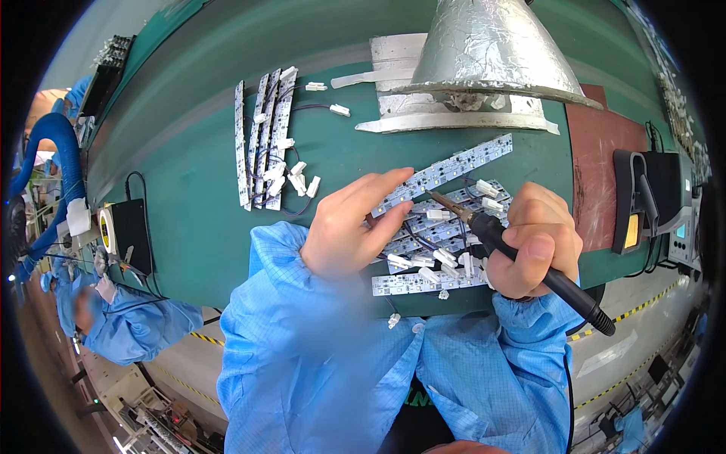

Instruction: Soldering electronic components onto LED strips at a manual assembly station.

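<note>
Your left hand [348,219] pinches strip [456,167] by its lower-left end, thumb below, fingers above. Strip's long axis slants up and right from that hand, beyond other strips [408,284] on counter [189,181]. Left hand is nearer; strip lies up and left of your right hand [535,246], wrapped round iron [484,227]. Iron points up-left at strip's lower edge; cannot tell whether it touches.

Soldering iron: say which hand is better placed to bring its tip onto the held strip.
Likely the right hand: it holds the soldering iron, tip near the held strip; the left hand pinches that strip.
</note>
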The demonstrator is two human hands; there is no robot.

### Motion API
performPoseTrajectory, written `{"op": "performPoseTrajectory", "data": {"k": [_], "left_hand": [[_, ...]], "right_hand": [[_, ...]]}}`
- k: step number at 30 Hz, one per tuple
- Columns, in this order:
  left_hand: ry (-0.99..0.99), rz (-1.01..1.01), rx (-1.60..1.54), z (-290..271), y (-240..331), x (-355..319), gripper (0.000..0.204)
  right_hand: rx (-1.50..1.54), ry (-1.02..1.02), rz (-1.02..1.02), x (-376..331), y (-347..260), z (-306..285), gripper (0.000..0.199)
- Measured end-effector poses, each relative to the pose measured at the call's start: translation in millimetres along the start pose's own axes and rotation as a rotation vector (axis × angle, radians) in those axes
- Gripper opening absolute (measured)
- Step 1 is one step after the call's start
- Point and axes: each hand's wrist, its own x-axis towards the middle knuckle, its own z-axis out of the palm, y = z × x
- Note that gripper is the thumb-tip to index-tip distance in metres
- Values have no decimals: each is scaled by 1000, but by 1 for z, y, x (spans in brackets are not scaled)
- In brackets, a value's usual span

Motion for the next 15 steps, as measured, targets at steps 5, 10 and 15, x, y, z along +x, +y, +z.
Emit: {"op": "performPoseTrajectory", "data": {"k": [5, 10, 15], "left_hand": [[0, -5, 7, 0, 1, 0, 35], [-9, -24, 0, -1, 1, -1, 35], [-27, -61, -13, -1, 2, -1, 36]], "right_hand": [[-9, -12, 9, 0, 0, -1, 19], [-17, -5, 10, 0, 0, -3, 23], [-8, 348, 153, -4, 10, -22, 33]]}}
